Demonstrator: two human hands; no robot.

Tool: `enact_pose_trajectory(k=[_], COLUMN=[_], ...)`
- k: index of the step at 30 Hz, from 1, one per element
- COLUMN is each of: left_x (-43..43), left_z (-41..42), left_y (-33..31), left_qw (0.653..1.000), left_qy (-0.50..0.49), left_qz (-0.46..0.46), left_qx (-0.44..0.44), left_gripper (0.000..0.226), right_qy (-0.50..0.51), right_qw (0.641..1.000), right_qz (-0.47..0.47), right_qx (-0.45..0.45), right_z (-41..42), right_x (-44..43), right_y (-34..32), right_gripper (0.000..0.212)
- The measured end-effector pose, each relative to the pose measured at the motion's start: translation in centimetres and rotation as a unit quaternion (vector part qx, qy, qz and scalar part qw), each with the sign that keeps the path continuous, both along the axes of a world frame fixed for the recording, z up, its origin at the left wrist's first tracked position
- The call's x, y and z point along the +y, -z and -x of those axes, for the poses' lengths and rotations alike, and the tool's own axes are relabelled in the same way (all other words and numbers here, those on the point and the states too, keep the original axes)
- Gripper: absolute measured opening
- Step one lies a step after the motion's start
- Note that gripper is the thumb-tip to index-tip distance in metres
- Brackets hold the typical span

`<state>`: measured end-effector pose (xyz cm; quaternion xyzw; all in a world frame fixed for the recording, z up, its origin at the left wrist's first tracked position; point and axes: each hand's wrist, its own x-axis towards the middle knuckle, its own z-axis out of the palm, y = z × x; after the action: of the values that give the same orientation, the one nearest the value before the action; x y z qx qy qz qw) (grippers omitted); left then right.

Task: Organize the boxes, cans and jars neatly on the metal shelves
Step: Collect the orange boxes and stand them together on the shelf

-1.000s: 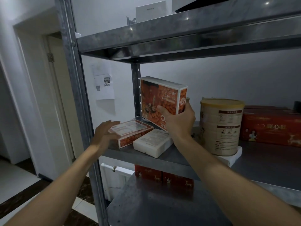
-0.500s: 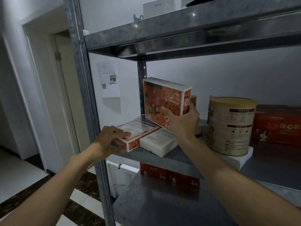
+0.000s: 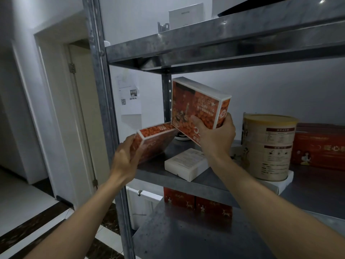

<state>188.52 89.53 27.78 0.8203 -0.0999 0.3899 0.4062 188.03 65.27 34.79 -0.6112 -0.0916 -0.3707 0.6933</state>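
The right hand grips an upright orange box by its lower corner. At eight o'clock, the left hand clasps a tilted second box.

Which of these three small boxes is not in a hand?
The white box, flat on the middle shelf. The left hand grips the lower orange box, the right hand the higher orange box.
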Motion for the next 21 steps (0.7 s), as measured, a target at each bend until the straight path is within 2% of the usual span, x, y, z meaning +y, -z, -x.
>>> enact_pose_trajectory(k=[3, 11, 14, 17, 19, 21], left_x=[-0.9, 0.0, 0.2, -0.2, -0.3, -0.4], left_z=[0.7, 0.0, 0.5, 1.4, 2.1, 2.6], left_y=[-0.6, -1.0, -1.0, -1.3, -1.8, -2.3], left_qw=[0.997, 0.989, 0.979, 0.962, 0.959, 0.959], left_qy=[0.01, -0.003, 0.029, 0.066, 0.075, 0.084], left_qz=[0.074, 0.143, 0.199, 0.264, 0.273, 0.272], left_qx=[-0.007, 0.042, 0.036, 0.021, 0.004, -0.013], left_gripper=[0.067, 0.056, 0.051, 0.062, 0.069, 0.06], right_qy=[0.0, -0.019, -0.038, -0.066, -0.076, -0.091], right_qw=[1.0, 1.0, 0.998, 0.996, 0.995, 0.995], right_qz=[0.003, 0.022, 0.051, 0.057, 0.053, 0.046], right_qx=[-0.008, 0.011, 0.016, 0.023, 0.024, 0.025], right_z=[0.3, 0.5, 0.7, 0.9, 1.2, 1.5], right_x=[0.1, -0.3, -0.5, -0.5, -0.4, -0.4], right_y=[-0.4, -0.7, -1.0, -1.2, -1.3, -1.3], right_gripper=[0.054, 0.054, 0.054, 0.055, 0.053, 0.048])
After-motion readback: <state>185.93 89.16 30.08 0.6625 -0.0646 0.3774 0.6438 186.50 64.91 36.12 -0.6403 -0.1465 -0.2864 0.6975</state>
